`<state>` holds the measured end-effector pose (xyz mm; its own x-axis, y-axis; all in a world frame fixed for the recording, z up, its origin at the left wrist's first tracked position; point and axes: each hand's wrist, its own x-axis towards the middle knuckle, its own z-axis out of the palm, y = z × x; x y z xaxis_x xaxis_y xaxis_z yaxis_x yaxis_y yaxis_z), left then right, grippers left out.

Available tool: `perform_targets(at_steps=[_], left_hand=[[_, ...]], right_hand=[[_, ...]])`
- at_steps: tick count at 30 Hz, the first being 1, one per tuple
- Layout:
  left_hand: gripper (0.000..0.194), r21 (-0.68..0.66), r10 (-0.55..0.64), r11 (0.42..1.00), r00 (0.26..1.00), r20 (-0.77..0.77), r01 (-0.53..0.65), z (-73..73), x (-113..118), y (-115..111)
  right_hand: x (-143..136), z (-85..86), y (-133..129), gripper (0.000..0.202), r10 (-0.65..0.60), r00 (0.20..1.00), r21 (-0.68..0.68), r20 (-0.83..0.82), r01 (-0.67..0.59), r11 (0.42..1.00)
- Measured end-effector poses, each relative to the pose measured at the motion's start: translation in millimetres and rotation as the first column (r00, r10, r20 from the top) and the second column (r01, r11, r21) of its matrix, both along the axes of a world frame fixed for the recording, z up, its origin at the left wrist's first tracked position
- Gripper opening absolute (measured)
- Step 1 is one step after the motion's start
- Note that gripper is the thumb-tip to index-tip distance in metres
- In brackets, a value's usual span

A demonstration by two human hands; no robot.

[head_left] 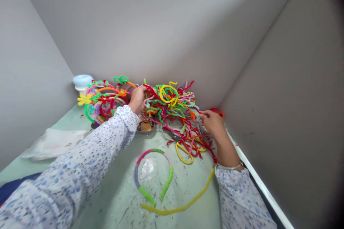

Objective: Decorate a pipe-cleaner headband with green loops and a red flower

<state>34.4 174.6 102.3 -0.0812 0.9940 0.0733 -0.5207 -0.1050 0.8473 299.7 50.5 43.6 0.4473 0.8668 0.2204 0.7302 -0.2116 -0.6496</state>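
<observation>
My left hand (137,99) is closed at the left side of a tangled heap of coloured pipe cleaners (172,96), with red pipe cleaner stems at its fingertips. On the heap's right side, my right hand (213,122) pinches a red pipe cleaner near its thumb and forefinger. Its fingertips partly cover the stem. Nearer to me lies a headband (135,175) wrapped in green, pink and purple fuzzy stems. A long yellow pipe cleaner (188,205) curves below it, towards my right wrist.
Headbands with fuzzy flowers (103,98) are piled at the left. Behind them stands a white container with a light blue top (82,80). A metal tin (146,128) sits below my left hand. A white plastic bag (57,143) lies left. Grey panels (161,25) enclose the table.
</observation>
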Motion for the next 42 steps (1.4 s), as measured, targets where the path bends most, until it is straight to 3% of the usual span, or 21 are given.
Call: perform_targets(at_steps=[7, 13, 16, 20, 22, 28, 34, 36, 38, 42], left_hand=[[0.009, -0.040, -0.087, 0.995, 0.994, 0.067, 0.090, 0.9, 3.0, -5.5], [0.005, -0.033, -0.127, 0.991, 0.988, 0.083, 0.130, -4.8, 8.4, -7.3], [0.004, -0.020, -0.156, 0.987, 0.984, 0.084, 0.159, -5.2, 12.0, -10.0], [0.003, 0.019, -0.234, 0.972, 0.970, 0.065, 0.233, -1.7, 15.9, -21.0], [0.002, 0.056, -0.290, 0.956, 0.956, 0.050, 0.287, -0.3, 17.5, -27.4], [0.004, 0.115, -0.310, 0.945, 0.950, 0.034, 0.305, -0.9, 22.7, -37.9], [0.009, 0.204, -0.354, 0.912, 0.934, -0.052, 0.357, -10.6, 27.3, -39.3], [0.012, 0.272, -0.337, 0.893, 0.933, -0.126, 0.359, -15.1, 27.7, -38.1], [0.015, 0.306, -0.308, 0.881, 0.929, -0.205, 0.360, -19.1, 27.2, -36.8], [0.016, 0.269, -0.265, 0.889, 0.894, -0.361, 0.372, -24.2, 24.5, -35.8]], right_hand=[[8.5, 18.2, -8.0, 0.032, -0.096, 0.991, 0.150, -0.094, 0.109, 0.983], [-4.7, 30.4, -15.6, 0.031, -0.250, 0.968, 0.351, 0.006, 0.232, 0.907], [-23.3, 35.2, -17.1, 0.034, -0.099, 0.994, 0.441, 0.037, 0.073, 0.895], [-46.6, 31.6, -13.3, 0.033, 0.231, 0.971, 0.349, 0.064, -0.238, 0.906], [-51.3, 27.8, -11.0, 0.038, 0.310, 0.950, 0.271, 0.044, -0.310, 0.911], [-44.3, 27.0, -11.8, 0.021, 0.285, 0.952, 0.099, 0.111, -0.295, 0.950], [-41.7, 32.5, -15.5, 0.018, 0.390, 0.891, -0.010, 0.233, -0.399, 0.917], [-38.6, 33.3, -15.9, 0.018, 0.374, 0.892, -0.059, 0.255, -0.372, 0.926], [-32.5, 34.3, -15.7, 0.020, 0.281, 0.926, -0.034, 0.252, -0.281, 0.959], [-17.2, 37.3, -14.2, 0.025, 0.060, 0.990, 0.181, 0.130, -0.083, 0.980]])
